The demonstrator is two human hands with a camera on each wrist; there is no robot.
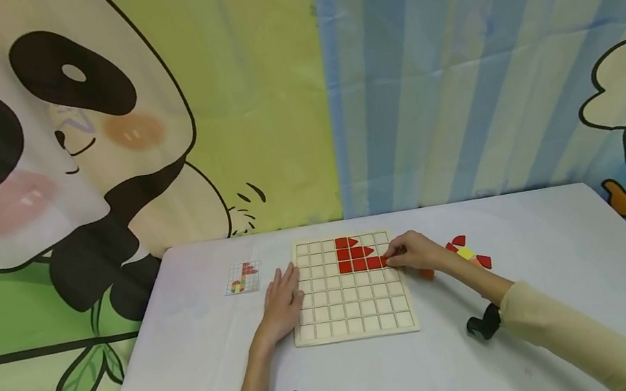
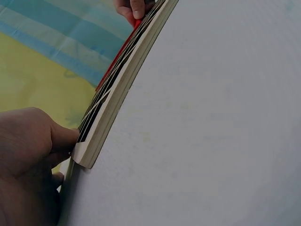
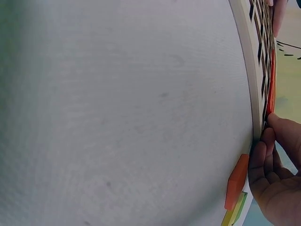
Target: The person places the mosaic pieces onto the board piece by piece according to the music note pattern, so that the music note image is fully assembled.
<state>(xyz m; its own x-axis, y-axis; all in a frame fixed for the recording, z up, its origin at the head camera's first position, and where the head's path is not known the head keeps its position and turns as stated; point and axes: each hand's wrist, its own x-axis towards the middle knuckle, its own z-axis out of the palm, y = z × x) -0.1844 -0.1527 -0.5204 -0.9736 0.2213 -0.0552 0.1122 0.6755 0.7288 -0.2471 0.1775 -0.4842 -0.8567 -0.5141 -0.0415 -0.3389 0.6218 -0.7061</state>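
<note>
A pale wooden grid board [image 1: 348,308] lies flat on the table with square cells. Red tiles [image 1: 351,253] fill part of three upper rows, two of these rows ending in right-pointing triangles. At the third row's right end, my right hand [image 1: 416,251] pinches a small red piece [image 1: 385,261], mostly covered by the fingertips. My left hand [image 1: 284,303] rests along the board's left edge, fingers extended. In the left wrist view, the left thumb of that hand [image 2: 28,150] touches the board's corner. The right wrist view shows the right hand [image 3: 282,174] at the opposite edge.
A small pattern card [image 1: 242,278] with a coloured grid picture lies left of the board. To the right are loose pieces: a yellow piece [image 1: 465,254], red pieces [image 1: 484,261] and an orange block [image 3: 236,181]. A printed curtain [image 1: 391,70] hangs behind the white table [image 1: 195,384].
</note>
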